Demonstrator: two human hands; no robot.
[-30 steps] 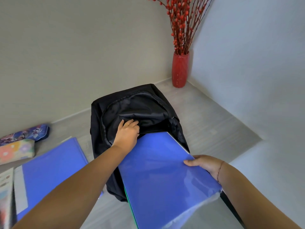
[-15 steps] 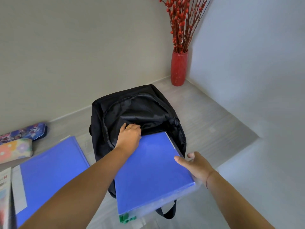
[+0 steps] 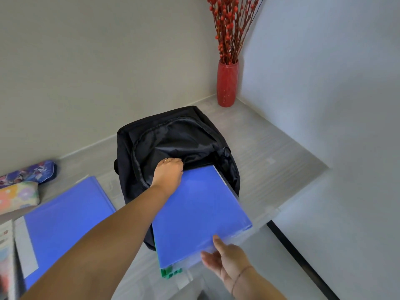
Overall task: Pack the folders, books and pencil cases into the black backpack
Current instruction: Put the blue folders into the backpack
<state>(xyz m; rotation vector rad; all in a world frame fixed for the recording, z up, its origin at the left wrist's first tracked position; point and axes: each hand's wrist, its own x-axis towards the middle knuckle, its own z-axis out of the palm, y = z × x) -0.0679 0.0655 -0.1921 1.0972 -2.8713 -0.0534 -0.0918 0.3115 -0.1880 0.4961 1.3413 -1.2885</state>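
Observation:
The black backpack [image 3: 179,137] lies on the grey table with its main opening unzipped. My left hand [image 3: 168,173] grips the near edge of that opening and holds it up. A blue folder [image 3: 201,211] sits tilted with its far edge at the mouth of the bag, and a green folder [image 3: 170,273] peeks out beneath its near corner. My right hand [image 3: 227,258] holds the blue folder's near edge, thumb on top. A second blue folder [image 3: 62,215] lies flat at the left. Two pencil cases rest at the far left, a dark blue one [image 3: 32,173] and a floral one [image 3: 17,197].
A red vase [image 3: 226,83] with red berry branches stands in the back corner behind the bag. Walls close the table at the back and right. A book or printed sheet [image 3: 5,252] pokes in at the left edge. The table's right edge [image 3: 281,232] runs near my right hand.
My right hand has moved from the folder's right side to its near edge. The folder has slid further toward the bag's mouth. The left hand stays on the opening.

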